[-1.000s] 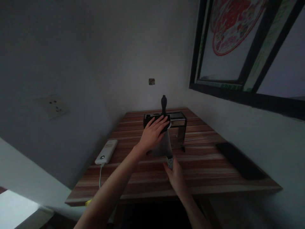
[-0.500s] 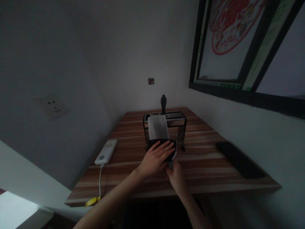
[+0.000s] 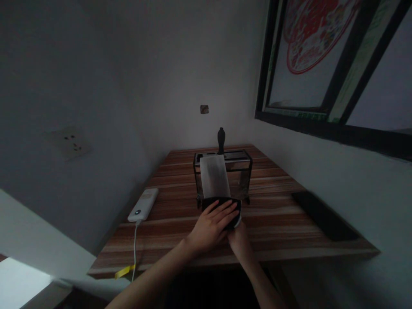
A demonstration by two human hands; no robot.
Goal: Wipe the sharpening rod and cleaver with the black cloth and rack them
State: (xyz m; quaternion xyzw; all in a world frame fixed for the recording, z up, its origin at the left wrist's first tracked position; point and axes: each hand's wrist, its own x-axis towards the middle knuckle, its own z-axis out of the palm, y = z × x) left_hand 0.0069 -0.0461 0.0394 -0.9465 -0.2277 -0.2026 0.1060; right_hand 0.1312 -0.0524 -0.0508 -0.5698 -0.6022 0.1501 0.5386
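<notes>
A cleaver's broad grey blade (image 3: 215, 175) slants away from me, in front of the knife rack (image 3: 238, 155); whether the two touch I cannot tell. My left hand (image 3: 207, 225) lies over a black cloth (image 3: 232, 221) with a white edge, holding it against the lower end of the blade, fingers together. Below the cloth my right hand (image 3: 239, 241) is closed at the handle end of the cleaver. The handle and most of the right fingers are hidden by the cloth and left hand.
A black-handled tool (image 3: 221, 140) stands upright in the rack. A white power bank (image 3: 143, 205) with a white cable (image 3: 135, 246) and yellow tag (image 3: 124, 271) lies left on the wooden table (image 3: 273, 231). A flat black object (image 3: 323, 215) lies right, near the wall.
My left hand has slid the black cloth down the blade toward me, baring more of the metal. The grey piece seen earlier by my right hand is now covered.
</notes>
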